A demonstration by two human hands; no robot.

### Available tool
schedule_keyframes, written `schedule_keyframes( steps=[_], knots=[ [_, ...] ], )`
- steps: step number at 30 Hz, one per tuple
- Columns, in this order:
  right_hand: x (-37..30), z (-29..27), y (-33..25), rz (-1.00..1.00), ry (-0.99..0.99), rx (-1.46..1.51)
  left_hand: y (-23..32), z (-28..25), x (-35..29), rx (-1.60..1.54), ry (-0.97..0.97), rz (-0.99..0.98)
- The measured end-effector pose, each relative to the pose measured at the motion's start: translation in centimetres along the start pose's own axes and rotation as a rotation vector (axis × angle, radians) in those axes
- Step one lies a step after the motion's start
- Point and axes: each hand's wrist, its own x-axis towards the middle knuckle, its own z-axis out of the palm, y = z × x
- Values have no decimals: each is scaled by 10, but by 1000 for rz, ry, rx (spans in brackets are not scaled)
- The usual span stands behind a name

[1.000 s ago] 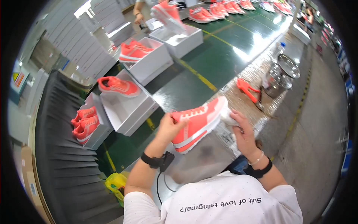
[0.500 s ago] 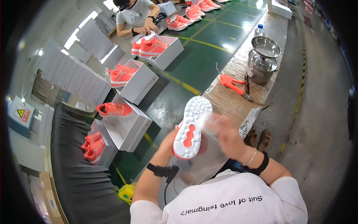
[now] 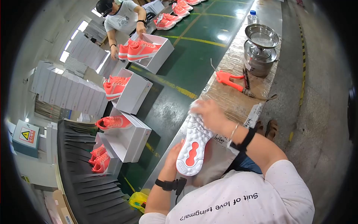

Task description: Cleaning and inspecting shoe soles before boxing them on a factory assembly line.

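A coral sneaker [image 3: 192, 149] is turned sole-up in front of me, its white studded sole with a coral inset facing upward. My left hand [image 3: 173, 154] is closed round its left side near the heel. At the far toe end, my right hand [image 3: 210, 116] is closed on a white cloth [image 3: 196, 106], which lies against the sole. Motion blurs the right fingers and the cloth.
Right of the sneaker, a coral air blow gun [image 3: 230, 80] lies on the cardboard-covered bench beside a metal pot [image 3: 260, 59] and a bottle [image 3: 253, 18]. Shoe boxes [image 3: 141, 91] with coral sneakers line the green conveyor [image 3: 175, 80]; a co-worker [image 3: 126, 18] handles the far box.
My right hand and the cloth have moved from the middle of the sole to its far toe end. The sneaker sits slightly lower in view. The co-worker's hands have spread apart round the box.
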Motion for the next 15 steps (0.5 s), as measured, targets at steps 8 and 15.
schedule_keyframes(
  steps=[8, 15],
  knots=[
    [-8, -2, 51, 4, 8, 194, -1, 2, 7, -237, -83, -64],
    [-62, -10, -3, -30, 122, 298, -5, -4, 21, -680, -306, -148]
  ],
)
